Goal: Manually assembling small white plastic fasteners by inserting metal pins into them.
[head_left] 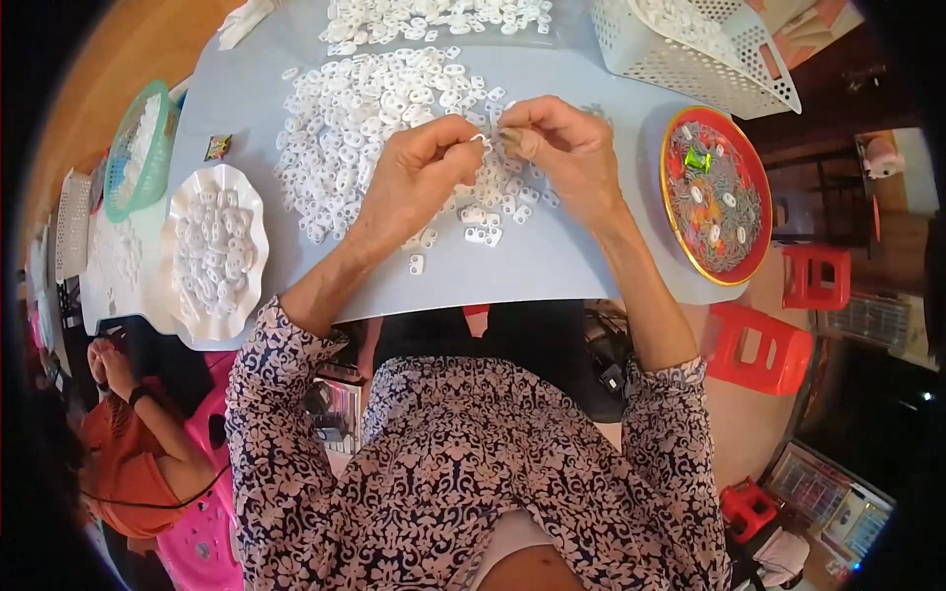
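Note:
My left hand point(414, 177) and my right hand point(557, 148) meet above the pale grey table point(552, 261), fingertips together on one small white plastic piece point(483, 140). Under and beyond my hands lies a wide heap of the same small white pieces point(365, 118). A few loose ones point(481, 234) lie scattered just in front of my hands.
A white scalloped dish point(212, 251) full of white pieces sits at the left, with a green basket point(138, 148) behind it. A red-rimmed round tray point(714, 192) lies at the right, a white perforated basket point(690, 44) beyond. Red stools point(769, 345) stand at right; another person point(128, 443) sits lower left.

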Action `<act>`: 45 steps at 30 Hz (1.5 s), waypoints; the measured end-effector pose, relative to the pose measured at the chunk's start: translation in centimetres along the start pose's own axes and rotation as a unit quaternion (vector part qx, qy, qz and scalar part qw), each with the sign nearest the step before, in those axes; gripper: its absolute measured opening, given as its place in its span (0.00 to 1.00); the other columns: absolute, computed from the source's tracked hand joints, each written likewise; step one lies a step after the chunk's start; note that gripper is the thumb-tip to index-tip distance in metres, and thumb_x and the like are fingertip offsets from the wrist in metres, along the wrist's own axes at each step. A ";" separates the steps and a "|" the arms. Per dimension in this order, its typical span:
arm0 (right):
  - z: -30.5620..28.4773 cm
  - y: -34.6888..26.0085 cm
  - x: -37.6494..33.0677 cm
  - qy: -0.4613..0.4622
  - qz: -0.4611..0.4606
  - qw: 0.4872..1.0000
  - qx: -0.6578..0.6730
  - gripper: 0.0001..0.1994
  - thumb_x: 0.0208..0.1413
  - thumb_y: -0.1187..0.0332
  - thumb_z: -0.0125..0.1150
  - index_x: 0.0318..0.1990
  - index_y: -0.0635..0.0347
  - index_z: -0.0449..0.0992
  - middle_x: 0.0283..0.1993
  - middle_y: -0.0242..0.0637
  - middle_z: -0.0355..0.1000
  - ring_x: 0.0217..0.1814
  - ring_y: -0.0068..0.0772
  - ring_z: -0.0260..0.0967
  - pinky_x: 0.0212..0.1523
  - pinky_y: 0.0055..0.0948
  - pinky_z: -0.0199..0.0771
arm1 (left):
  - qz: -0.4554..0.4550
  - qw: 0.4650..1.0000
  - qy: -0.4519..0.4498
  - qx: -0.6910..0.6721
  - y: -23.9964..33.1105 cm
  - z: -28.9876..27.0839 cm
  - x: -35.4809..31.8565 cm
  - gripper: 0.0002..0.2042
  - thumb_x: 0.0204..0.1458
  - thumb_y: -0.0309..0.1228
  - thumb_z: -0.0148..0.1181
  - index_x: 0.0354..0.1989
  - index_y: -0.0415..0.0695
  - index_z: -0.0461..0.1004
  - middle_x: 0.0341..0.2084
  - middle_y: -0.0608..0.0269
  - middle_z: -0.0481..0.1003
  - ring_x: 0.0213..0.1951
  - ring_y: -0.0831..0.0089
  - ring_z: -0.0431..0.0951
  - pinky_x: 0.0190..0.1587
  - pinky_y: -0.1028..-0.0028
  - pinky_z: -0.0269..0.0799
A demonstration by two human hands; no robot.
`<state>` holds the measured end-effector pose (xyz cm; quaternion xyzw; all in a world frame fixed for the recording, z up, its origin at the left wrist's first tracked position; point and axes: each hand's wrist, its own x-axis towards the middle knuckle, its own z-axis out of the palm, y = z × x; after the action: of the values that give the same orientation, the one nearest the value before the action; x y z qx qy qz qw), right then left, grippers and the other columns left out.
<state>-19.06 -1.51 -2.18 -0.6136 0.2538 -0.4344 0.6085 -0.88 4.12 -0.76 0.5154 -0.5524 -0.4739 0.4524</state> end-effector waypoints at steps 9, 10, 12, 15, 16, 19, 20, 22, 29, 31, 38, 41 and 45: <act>1.3 -0.7 -0.1 0.028 0.007 0.999 -0.019 0.08 0.53 0.80 0.57 0.41 0.65 0.75 0.35 0.29 0.73 0.37 0.14 0.68 0.40 0.15 0.70 | 0.017 1.000 -0.008 -0.016 -0.1 0.0 -0.2 0.06 0.53 0.27 0.51 0.28 0.39 0.72 0.19 0.71 0.69 0.25 0.84 0.69 0.28 0.82 0.62; 1.3 -0.7 -0.1 0.020 0.008 0.999 -0.029 0.08 0.53 0.81 0.57 0.41 0.65 0.74 0.35 0.29 0.73 0.37 0.15 0.68 0.40 0.15 0.70 | 0.021 1.000 -0.013 -0.016 -0.1 0.0 -0.2 0.06 0.53 0.27 0.51 0.28 0.39 0.72 0.19 0.72 0.68 0.25 0.84 0.69 0.28 0.82 0.62; 1.3 -0.6 -0.1 0.021 0.007 0.999 -0.030 0.09 0.52 0.81 0.57 0.41 0.64 0.74 0.35 0.29 0.73 0.37 0.15 0.69 0.40 0.16 0.70 | 0.020 1.000 -0.013 -0.014 0.0 0.0 -0.2 0.06 0.53 0.27 0.51 0.28 0.39 0.72 0.19 0.72 0.68 0.25 0.84 0.69 0.28 0.82 0.62; 1.2 -0.6 -0.1 0.021 0.000 0.999 -0.037 0.09 0.52 0.82 0.57 0.41 0.64 0.74 0.35 0.30 0.74 0.38 0.16 0.70 0.40 0.16 0.71 | 0.017 1.000 -0.016 -0.009 -0.2 0.0 -0.2 0.06 0.53 0.27 0.51 0.28 0.39 0.71 0.19 0.71 0.68 0.25 0.85 0.68 0.28 0.82 0.62; 1.3 -0.6 -0.1 0.018 -0.007 0.999 -0.042 0.10 0.51 0.82 0.57 0.41 0.64 0.74 0.36 0.31 0.74 0.38 0.16 0.70 0.40 0.17 0.71 | 0.015 1.000 -0.018 -0.006 -0.3 -0.1 -0.3 0.06 0.53 0.27 0.50 0.28 0.39 0.71 0.19 0.71 0.68 0.24 0.85 0.67 0.28 0.82 0.62; 1.2 -0.9 -0.1 0.011 -0.007 0.998 -0.059 0.10 0.52 0.81 0.57 0.42 0.64 0.74 0.37 0.32 0.75 0.38 0.17 0.71 0.40 0.17 0.72 | 0.041 0.999 -0.013 -0.012 -0.2 0.3 -0.2 0.06 0.53 0.26 0.50 0.27 0.39 0.71 0.18 0.71 0.68 0.24 0.86 0.65 0.27 0.82 0.61; 1.1 -0.8 -0.1 0.010 -0.006 0.998 -0.059 0.10 0.52 0.81 0.57 0.42 0.64 0.74 0.37 0.32 0.75 0.38 0.17 0.71 0.40 0.17 0.72 | 0.040 0.999 -0.012 -0.012 -0.1 0.4 -0.3 0.06 0.53 0.26 0.50 0.27 0.39 0.71 0.18 0.71 0.68 0.24 0.86 0.65 0.27 0.82 0.61; 1.1 -0.8 -0.2 0.015 -0.017 0.998 -0.050 0.09 0.52 0.80 0.58 0.41 0.65 0.75 0.35 0.32 0.75 0.37 0.17 0.71 0.39 0.17 0.72 | 0.045 0.999 -0.015 0.021 0.0 0.4 -0.4 0.06 0.54 0.26 0.49 0.27 0.39 0.71 0.18 0.72 0.67 0.23 0.86 0.64 0.27 0.82 0.60; 0.7 -0.7 -0.5 0.006 0.027 0.998 -0.056 0.05 0.56 0.75 0.58 0.37 0.68 0.75 0.29 0.31 0.72 0.30 0.16 0.65 0.33 0.17 0.67 | 0.031 0.999 -0.029 0.010 0.8 0.2 -0.5 0.06 0.54 0.27 0.50 0.28 0.40 0.72 0.17 0.74 0.67 0.22 0.88 0.62 0.25 0.83 0.59; 0.8 -0.7 -0.5 0.004 0.030 0.996 -0.081 0.05 0.56 0.73 0.58 0.36 0.68 0.75 0.29 0.30 0.71 0.28 0.15 0.63 0.30 0.16 0.65 | 0.013 0.998 -0.045 0.030 0.9 0.0 -0.6 0.06 0.54 0.28 0.51 0.28 0.40 0.73 0.16 0.73 0.67 0.22 0.89 0.62 0.24 0.83 0.58; 1.3 -0.2 -0.5 0.041 -0.010 0.992 -0.117 0.06 0.54 0.72 0.62 0.29 0.65 0.75 0.21 0.24 0.69 0.23 0.11 0.58 0.23 0.15 0.58 | 0.040 0.998 -0.035 0.030 0.8 0.6 -0.6 0.06 0.53 0.27 0.52 0.27 0.39 0.72 0.15 0.72 0.68 0.21 0.87 0.62 0.23 0.82 0.57; 1.6 -0.6 -0.3 0.058 0.004 0.994 -0.097 0.07 0.54 0.70 0.61 0.28 0.65 0.74 0.21 0.24 0.69 0.23 0.11 0.58 0.22 0.14 0.57 | 0.052 0.997 -0.035 0.052 0.6 0.5 -0.1 0.06 0.52 0.27 0.52 0.26 0.39 0.72 0.15 0.71 0.68 0.21 0.87 0.63 0.23 0.81 0.58; 1.2 -0.3 -0.5 0.060 0.021 0.993 -0.102 0.07 0.55 0.70 0.61 0.30 0.65 0.75 0.22 0.25 0.69 0.23 0.11 0.59 0.22 0.15 0.59 | 0.032 0.999 -0.025 0.021 -0.1 0.7 0.0 0.06 0.51 0.26 0.51 0.25 0.39 0.72 0.16 0.71 0.69 0.21 0.87 0.63 0.23 0.82 0.58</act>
<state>-18.34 -0.41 -1.87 -0.6395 0.3455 -0.4300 0.5355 -1.60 4.20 -0.95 0.4948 -0.5892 -0.4602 0.4429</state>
